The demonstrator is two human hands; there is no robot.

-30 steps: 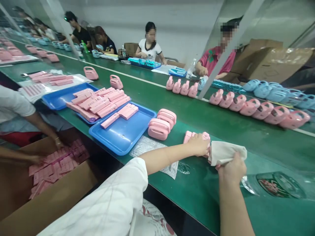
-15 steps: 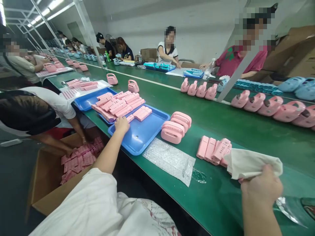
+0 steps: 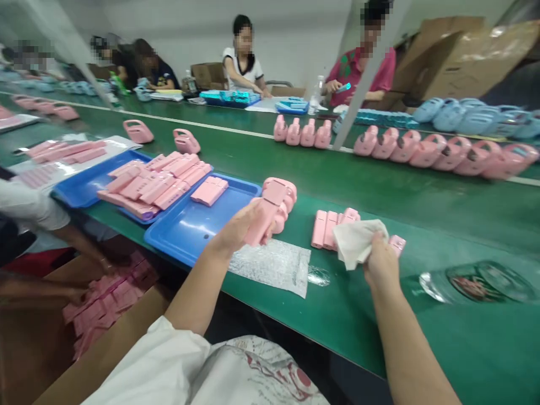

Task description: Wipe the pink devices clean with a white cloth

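My left hand [image 3: 238,228] is closed around a long pink plastic casing piece [image 3: 260,224], lifted above the table and tilted. Behind that piece, rounded pink cases with handles [image 3: 288,194] are partly covered by it. A folded white cloth [image 3: 353,241] is pinched in my right hand [image 3: 383,263]. The cloth hangs in front of a row of pink casing pieces [image 3: 325,228] and hides part of it. Left of my left hand, a blue tray [image 3: 177,233] holds a few similar pieces [image 3: 210,190].
Another blue tray [image 3: 78,185] and a heap of pink pieces [image 3: 156,183] lie further left. Bubble wrap [image 3: 274,264] lies near the table edge. A clear container [image 3: 481,281] stands at right. Pink handled cases [image 3: 422,149] line the far side. A co-worker's arms reach into a carton at left.
My left hand has come up from the tray and moved right with a pink casing piece in it. My right hand has drawn the cloth left, and the view has turned right.
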